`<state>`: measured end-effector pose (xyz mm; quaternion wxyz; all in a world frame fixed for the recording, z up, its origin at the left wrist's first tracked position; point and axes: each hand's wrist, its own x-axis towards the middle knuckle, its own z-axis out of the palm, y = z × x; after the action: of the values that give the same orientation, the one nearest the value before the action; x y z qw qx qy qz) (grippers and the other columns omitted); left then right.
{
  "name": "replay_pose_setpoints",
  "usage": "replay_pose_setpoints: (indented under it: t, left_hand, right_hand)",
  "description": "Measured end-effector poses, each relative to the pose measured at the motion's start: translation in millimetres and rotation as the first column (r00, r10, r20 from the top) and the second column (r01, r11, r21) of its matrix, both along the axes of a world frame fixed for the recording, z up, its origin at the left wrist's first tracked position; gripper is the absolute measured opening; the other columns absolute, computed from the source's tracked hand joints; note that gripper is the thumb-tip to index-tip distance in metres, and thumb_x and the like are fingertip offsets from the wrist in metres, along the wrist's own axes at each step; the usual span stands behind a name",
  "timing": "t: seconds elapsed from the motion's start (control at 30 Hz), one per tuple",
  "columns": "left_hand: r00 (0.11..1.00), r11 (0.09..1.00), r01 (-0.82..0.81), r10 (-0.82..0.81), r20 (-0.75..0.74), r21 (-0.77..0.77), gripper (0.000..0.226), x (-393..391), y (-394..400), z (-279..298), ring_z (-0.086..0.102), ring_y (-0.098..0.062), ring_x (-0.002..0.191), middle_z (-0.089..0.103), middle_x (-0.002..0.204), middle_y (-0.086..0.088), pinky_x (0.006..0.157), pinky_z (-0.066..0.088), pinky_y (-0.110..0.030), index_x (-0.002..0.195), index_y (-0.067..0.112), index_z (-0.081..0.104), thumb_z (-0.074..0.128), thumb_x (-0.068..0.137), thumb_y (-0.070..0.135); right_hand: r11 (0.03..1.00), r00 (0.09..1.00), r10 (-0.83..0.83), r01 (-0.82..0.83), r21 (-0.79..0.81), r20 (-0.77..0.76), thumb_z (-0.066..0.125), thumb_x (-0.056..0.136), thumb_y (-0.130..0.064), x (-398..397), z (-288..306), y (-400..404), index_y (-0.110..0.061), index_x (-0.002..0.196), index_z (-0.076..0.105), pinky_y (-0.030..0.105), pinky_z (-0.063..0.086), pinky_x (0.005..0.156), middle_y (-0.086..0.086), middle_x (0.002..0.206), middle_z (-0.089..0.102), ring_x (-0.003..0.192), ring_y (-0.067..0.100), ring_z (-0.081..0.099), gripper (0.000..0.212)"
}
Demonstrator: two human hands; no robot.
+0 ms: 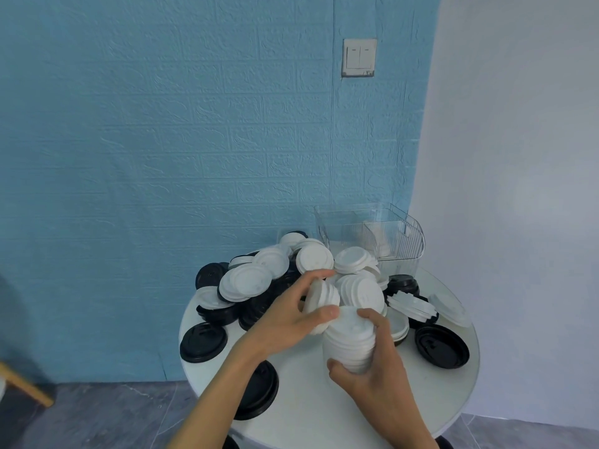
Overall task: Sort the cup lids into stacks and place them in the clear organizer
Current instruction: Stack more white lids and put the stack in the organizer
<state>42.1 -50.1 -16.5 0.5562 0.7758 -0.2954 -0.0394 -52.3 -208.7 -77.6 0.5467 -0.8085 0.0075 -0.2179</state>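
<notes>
Right hand [372, 367] grips a white lid stack [351, 345] above the round desk [308, 400]; left hand [291, 315] pinches more white lids [322, 294] onto it. Misaligned rims could topple it. Clear organizer [372, 231] waits behind.

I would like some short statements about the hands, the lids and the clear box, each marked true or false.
1. The right hand holds a stack of white lids. True.
2. The left hand is empty. False: it grips a few white lids.
3. The clear box stands at the far side of the table, near the blue wall. True.
4. All lids on the table are white. False: black lids lie there too.
5. The clear box is filled to the top with black lids. False: no black lids show inside.
</notes>
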Motion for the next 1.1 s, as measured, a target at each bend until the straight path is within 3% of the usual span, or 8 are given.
replay_pose_setpoints:
  t: [0.17, 0.23, 0.43, 0.53, 0.63, 0.73, 0.93, 1.1]
  left_hand:
    - [0.997, 0.985, 0.058, -0.066, 0.042, 0.162, 0.073, 3, 6, 5, 0.063, -0.001, 0.112, 0.064, 0.123, 0.023, 0.104, 0.052, -0.034, 0.137, 0.059, 0.047, 0.082, 0.073, 0.059]
    - [0.998, 0.990, 0.023, -0.032, 0.059, 0.142, 0.075, 3, 7, 8, 0.063, -0.005, 0.115, 0.062, 0.131, 0.019, 0.103, 0.054, -0.035, 0.140, 0.064, 0.040, 0.080, 0.076, 0.059]
    - [0.998, 0.918, -0.065, 0.061, -0.022, -0.392, 0.044, -9, -18, 16, 0.064, -0.016, 0.098, 0.065, 0.111, 0.008, 0.087, 0.057, -0.034, 0.120, 0.040, 0.056, 0.079, 0.083, 0.031]
    - [0.994, 0.867, -0.081, 0.034, -0.103, -0.492, 0.050, -17, -33, 13, 0.068, -0.012, 0.095, 0.068, 0.107, 0.004, 0.084, 0.058, -0.029, 0.118, 0.030, 0.050, 0.084, 0.081, 0.025]
    - [0.987, 0.874, -0.114, 0.046, -0.154, -0.472, 0.071, -23, -42, 0, 0.070, -0.014, 0.096, 0.068, 0.115, -0.010, 0.083, 0.059, -0.030, 0.115, 0.030, 0.039, 0.092, 0.068, 0.029]
    - [0.985, 0.895, -0.157, 0.114, -0.127, -0.418, 0.075, -27, -45, -12, 0.070, -0.016, 0.103, 0.070, 0.116, -0.004, 0.086, 0.059, -0.034, 0.104, 0.035, 0.041, 0.095, 0.052, 0.034]
    - [0.975, 0.923, -0.215, 0.219, -0.023, -0.318, 0.067, -38, -47, -29, 0.067, -0.015, 0.106, 0.071, 0.112, 0.011, 0.096, 0.056, -0.045, 0.088, 0.033, 0.043, 0.097, 0.048, 0.034]
    - [0.984, 0.940, -0.172, 0.181, 0.001, -0.295, 0.053, -44, -45, -33, 0.066, -0.020, 0.107, 0.068, 0.113, 0.012, 0.096, 0.054, -0.050, 0.085, 0.037, 0.048, 0.093, 0.056, 0.033]
  right_hand:
    - [1.000, 1.000, 0.010, -0.009, 0.014, -0.006, 0.073, 0.053, -0.047, 1, -1, -1, -0.060, 0.119, 0.034, 0.017, 0.047, 0.079, -0.023, 0.118, 0.058, 0.099, -0.003, 0.059, 0.078]
    - [1.000, 1.000, 0.018, -0.017, 0.015, -0.007, 0.074, 0.054, -0.045, 1, -2, -1, -0.058, 0.120, 0.035, 0.018, 0.047, 0.080, -0.022, 0.118, 0.058, 0.100, -0.002, 0.058, 0.078]
    - [0.998, 0.998, 0.056, -0.056, -0.012, 0.005, 0.073, 0.056, -0.049, 1, -1, 0, -0.059, 0.124, 0.032, 0.022, 0.048, 0.087, -0.025, 0.121, 0.055, 0.106, -0.001, 0.057, 0.080]
    - [0.997, 0.997, 0.071, -0.070, -0.035, 0.027, 0.075, 0.058, -0.047, 2, -2, -1, -0.062, 0.129, 0.029, 0.018, 0.047, 0.089, -0.033, 0.128, 0.051, 0.114, -0.003, 0.056, 0.086]
    - [0.996, 0.996, 0.085, -0.084, -0.039, 0.035, 0.079, 0.061, -0.044, 4, -6, -3, -0.059, 0.144, 0.021, 0.025, 0.050, 0.100, -0.031, 0.141, 0.048, 0.123, -0.005, 0.055, 0.102]
    - [0.995, 0.995, 0.098, -0.098, -0.017, 0.020, 0.083, 0.064, -0.041, 8, -9, -3, -0.054, 0.153, 0.008, 0.033, 0.051, 0.103, -0.022, 0.148, 0.049, 0.126, -0.002, 0.056, 0.117]
    - [0.996, 0.994, 0.092, -0.092, -0.006, 0.058, 0.087, 0.064, -0.040, 11, -11, -2, -0.056, 0.147, -0.008, -0.001, 0.039, 0.086, -0.063, 0.133, 0.023, 0.116, -0.031, 0.043, 0.128]
    - [0.997, 0.995, 0.069, -0.066, -0.034, 0.068, 0.084, 0.058, -0.046, 14, -16, -3, -0.067, 0.142, 0.008, 0.009, 0.045, 0.095, -0.031, 0.146, 0.045, 0.125, -0.010, 0.054, 0.115]
